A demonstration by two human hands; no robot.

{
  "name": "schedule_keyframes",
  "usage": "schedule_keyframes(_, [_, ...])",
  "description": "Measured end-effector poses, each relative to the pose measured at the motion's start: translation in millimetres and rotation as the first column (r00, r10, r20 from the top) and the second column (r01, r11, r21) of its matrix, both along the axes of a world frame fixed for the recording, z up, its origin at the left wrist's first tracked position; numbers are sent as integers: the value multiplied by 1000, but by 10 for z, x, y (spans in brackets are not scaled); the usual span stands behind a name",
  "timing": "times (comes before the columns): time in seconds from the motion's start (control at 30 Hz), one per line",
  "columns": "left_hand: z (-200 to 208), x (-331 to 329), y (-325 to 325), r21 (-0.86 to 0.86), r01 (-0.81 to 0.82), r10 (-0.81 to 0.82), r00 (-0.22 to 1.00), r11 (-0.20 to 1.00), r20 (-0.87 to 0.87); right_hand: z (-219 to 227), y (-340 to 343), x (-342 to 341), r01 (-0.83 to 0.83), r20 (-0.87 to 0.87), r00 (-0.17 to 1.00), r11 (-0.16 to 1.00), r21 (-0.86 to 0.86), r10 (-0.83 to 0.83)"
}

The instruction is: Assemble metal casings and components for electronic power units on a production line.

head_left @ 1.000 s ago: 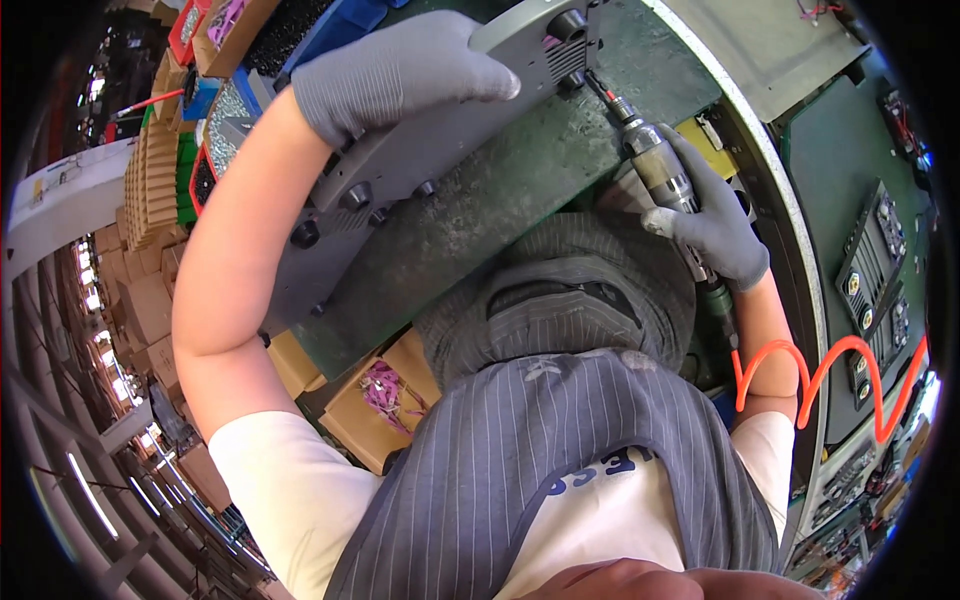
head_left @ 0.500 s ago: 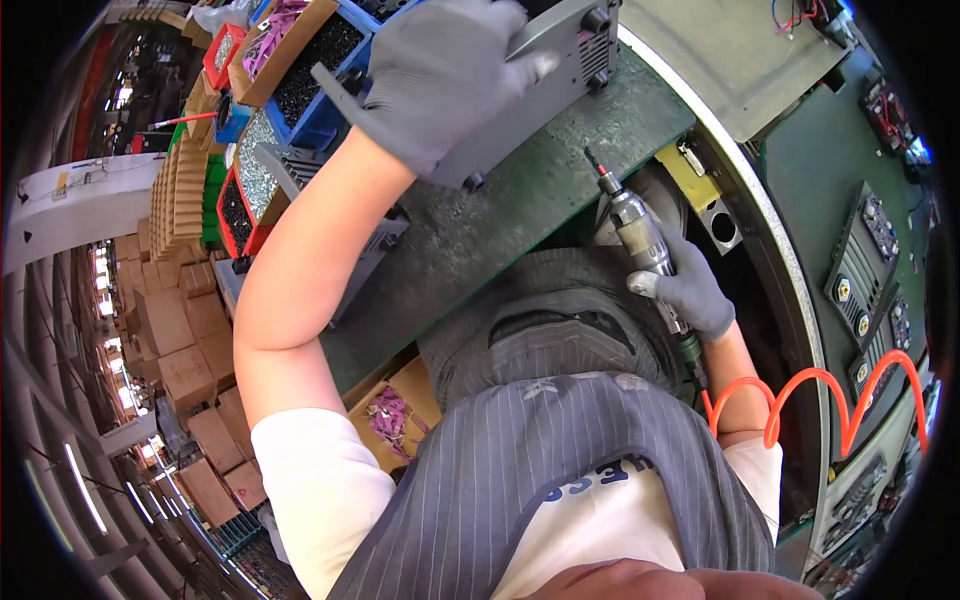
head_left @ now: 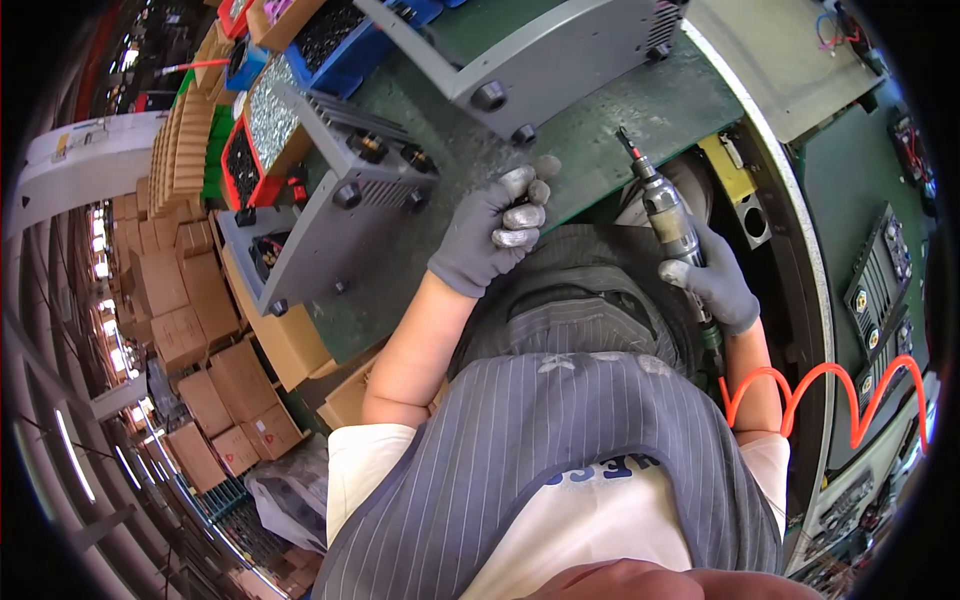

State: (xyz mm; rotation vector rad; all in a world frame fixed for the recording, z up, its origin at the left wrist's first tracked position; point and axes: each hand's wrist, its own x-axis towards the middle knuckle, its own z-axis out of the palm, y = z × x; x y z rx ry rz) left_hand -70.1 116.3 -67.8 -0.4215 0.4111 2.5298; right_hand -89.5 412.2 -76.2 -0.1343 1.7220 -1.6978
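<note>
My right hand, in a grey glove with pale fingertips, is wrapped round an air screwdriver. Its dark bit points up and away from me, over the bench edge. An orange coiled hose trails from that side. My left hand, gloved too, hovers at the near edge of the green bench with its fingers curled in; what they hold, if anything, is too small to name. Left of it stands a grey metal housing with black feet. Beyond the hand is a second grey housing.
Blue bins with dark screws and a red bin line the bench's far left. Cardboard boxes are stacked on the left. A light curved rail runs along the right, with dark vented panels beyond it.
My left hand has come off the far housing, back toward me, and its fingers have curled. The view has shifted, uncovering the near-left housing. The right hand keeps the screwdriver.
</note>
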Motion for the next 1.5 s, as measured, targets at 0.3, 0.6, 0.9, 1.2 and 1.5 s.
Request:
schedule_keyframes(0.3, [124,171,-104,-335,-213,244,968,918,53,376,-370,180,-222,-31,975,970,-100,220])
schedule_keyframes(0.6, [99,391,-340,-461,-342,251,935,819,-250,464,-740,204,-375,-114,924,923,-84,365])
schedule_keyframes(0.9, [250,456,-414,-663,-336,206,941,669,-269,506,-897,175,-423,-47,906,905,-48,421])
schedule_keyframes(1.2, [235,551,-543,-576,-400,168,895,713,-413,707,-1014,180,-439,261,833,869,-228,489])
schedule_keyframes(1.5, [662,789,-587,-911,-398,-95,908,109,-408,747,-1216,172,-380,-92,925,913,-152,369])
